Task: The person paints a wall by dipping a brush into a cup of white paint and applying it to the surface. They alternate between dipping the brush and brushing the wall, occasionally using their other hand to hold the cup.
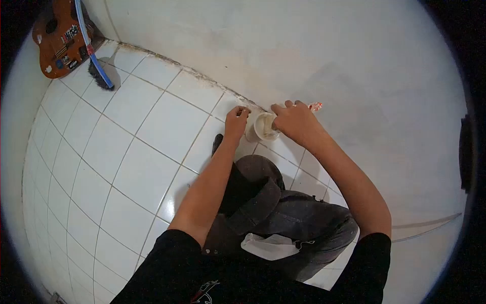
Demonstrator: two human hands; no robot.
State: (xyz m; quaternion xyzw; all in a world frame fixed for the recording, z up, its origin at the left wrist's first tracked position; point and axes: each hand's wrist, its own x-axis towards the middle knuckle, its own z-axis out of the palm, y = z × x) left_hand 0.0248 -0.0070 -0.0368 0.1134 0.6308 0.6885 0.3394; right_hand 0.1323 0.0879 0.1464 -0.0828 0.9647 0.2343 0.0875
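Note:
A small white tub (266, 126) stands on the floor tiles close to the wall, with pale material inside it. My right hand (297, 121) is closed around a tool with a red-and-white patterned handle (316, 106). The handle's end sticks out to the right of the hand, while the working end is hidden at the tub's mouth. Just left of the tub, my left hand (237, 121) has its fingers curled together. Whatever those fingers may hold is too small to make out.
A dirty seam runs where the white wall (354, 66) meets the tiled floor (152, 152). In the far left corner lean an orange-brown guitar (63, 38) and a blue broom (101, 76). A white face mask (271, 247) lies on my lap above my crossed legs.

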